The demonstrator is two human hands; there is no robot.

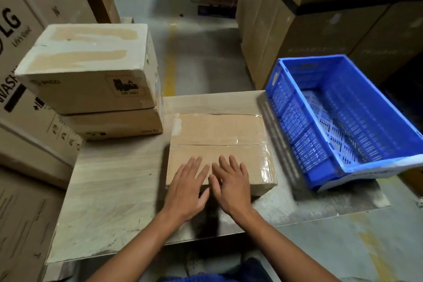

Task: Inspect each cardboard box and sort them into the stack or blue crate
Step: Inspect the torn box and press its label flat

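A flat brown cardboard box (pixel 217 135), taped along its seam, lies in the middle of the low wooden table (pixel 109 190). My left hand (pixel 186 186) and my right hand (pixel 231 184) rest side by side, fingers spread, palms down on the box's near edge. Neither hand grips anything. At the table's far left stands a stack of two pale boxes: the upper box (pixel 89 64) with torn tape marks sits on a flatter lower box (pixel 114 125). A blue crate (pixel 297 126) stands tilted at the right, with nothing visible inside.
Large printed cartons (pixel 20 75) wall in the left side. Tall strapped brown cartons (pixel 320 18) rise behind the crate. A concrete aisle with a yellow line (pixel 170 59) runs away beyond the table. The crate overhangs the table's right edge.
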